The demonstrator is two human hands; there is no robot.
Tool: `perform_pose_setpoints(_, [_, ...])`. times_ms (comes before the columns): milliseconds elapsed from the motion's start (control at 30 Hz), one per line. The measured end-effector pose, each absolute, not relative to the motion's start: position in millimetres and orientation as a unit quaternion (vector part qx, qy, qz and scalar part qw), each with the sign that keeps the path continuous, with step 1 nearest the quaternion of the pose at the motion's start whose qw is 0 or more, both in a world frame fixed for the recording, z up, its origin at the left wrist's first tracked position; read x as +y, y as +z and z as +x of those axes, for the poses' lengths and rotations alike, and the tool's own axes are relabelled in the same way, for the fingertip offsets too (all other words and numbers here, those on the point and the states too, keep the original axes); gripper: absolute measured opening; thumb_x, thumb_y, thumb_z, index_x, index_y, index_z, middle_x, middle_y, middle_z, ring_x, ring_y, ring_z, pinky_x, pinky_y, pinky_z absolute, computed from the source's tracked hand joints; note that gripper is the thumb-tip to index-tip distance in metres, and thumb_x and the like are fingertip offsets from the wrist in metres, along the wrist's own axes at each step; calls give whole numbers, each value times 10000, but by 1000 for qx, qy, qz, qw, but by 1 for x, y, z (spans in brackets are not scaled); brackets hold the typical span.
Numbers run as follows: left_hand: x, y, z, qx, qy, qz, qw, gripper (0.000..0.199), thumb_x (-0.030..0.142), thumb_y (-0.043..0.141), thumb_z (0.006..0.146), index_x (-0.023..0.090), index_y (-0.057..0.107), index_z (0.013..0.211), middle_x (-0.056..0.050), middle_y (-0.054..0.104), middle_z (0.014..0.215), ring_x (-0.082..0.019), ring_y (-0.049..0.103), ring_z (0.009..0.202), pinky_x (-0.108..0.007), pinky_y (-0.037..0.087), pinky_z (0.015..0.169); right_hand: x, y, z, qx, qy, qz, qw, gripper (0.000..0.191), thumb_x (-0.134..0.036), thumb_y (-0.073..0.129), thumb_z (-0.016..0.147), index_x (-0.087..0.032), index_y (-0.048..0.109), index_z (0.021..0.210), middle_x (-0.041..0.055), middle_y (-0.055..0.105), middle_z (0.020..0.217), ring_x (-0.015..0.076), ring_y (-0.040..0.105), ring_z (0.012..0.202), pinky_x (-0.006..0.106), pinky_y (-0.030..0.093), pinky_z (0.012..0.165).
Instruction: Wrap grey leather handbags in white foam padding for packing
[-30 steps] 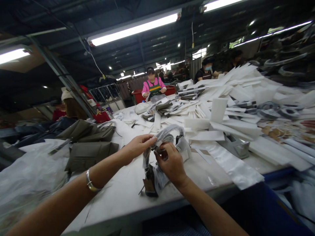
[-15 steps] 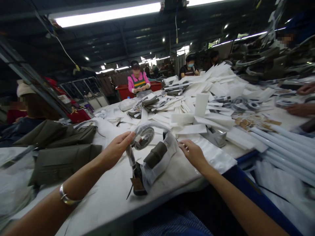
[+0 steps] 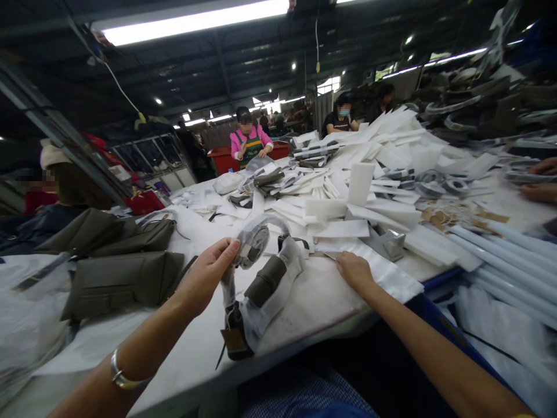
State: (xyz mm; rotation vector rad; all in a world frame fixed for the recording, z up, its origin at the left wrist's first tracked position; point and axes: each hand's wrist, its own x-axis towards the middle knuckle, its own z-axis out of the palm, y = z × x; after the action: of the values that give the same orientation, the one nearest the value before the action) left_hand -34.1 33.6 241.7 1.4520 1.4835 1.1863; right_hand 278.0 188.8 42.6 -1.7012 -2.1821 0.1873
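Observation:
My left hand (image 3: 213, 267) pinches a coiled strap (image 3: 253, 247) wrapped in clear plastic. Below and right of that coil, a dark olive bag (image 3: 266, 281), partly covered in thin translucent wrapping (image 3: 272, 310), lies near the table's front edge. A brown tag (image 3: 234, 340) hangs at its lower end. To the right of the bag, my right hand (image 3: 354, 270) is closed, its fingertips on a thin pale strip (image 3: 331, 254) just above the tabletop. What the strip is and whether it joins the bag, I cannot tell.
Olive bags (image 3: 122, 284) lie at left. White foam sheets (image 3: 361, 183) heap across the table (image 3: 322, 302), with wrapped straps (image 3: 430, 183) among them. Pale rolls (image 3: 513, 273) lie at right. A person in pink (image 3: 251, 142) stands opposite; a co-worker's hands (image 3: 542, 180) are at far right.
My right hand has moved slightly right of the bag, and a thin strip now shows at its fingertips. The coil in my left hand has turned. The person opposite has raised a hand.

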Motion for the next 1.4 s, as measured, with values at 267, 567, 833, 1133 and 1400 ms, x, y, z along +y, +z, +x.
perform_pose_setpoints(267, [30,245,-29,574,470,551,383,410,582,597,889,175,596,848,17,577,767,-123,491,693,-216,386,647,132,107,247,-715,357,-452,397,362,-527,574,916,-205,738,941,10,688,683,173,648,633,259,482,591])
perform_pose_setpoints(567, [27,243,-12,588,445,607,296,382,550,612,878,172,663,862,-1,611,734,-135,524,667,-225,396,602,99,163,178,-687,480,-327,437,304,-490,693,825,-196,766,833,9,652,638,150,548,578,275,401,550])
perform_pose_setpoints(833, [25,247,-11,596,401,671,187,357,482,548,927,210,759,1023,-29,751,968,-221,658,912,-280,478,791,95,182,147,-586,653,-203,435,307,-459,739,783,-213,800,956,-9,653,720,142,524,692,266,400,636])
perform_pose_setpoints(1133, [17,250,-9,633,287,719,-2,364,435,464,979,230,763,941,-44,712,853,-213,620,846,-303,419,745,88,195,160,-518,762,-165,351,279,-354,783,736,-214,789,978,31,701,910,157,554,860,260,429,762])
perform_pose_setpoints(1400, [20,241,-6,614,469,590,234,701,476,650,876,254,411,1497,-22,705,941,-168,623,779,-271,444,702,77,206,151,-569,664,-212,436,343,-508,747,799,-168,730,760,-16,547,675,113,394,652,265,316,606])
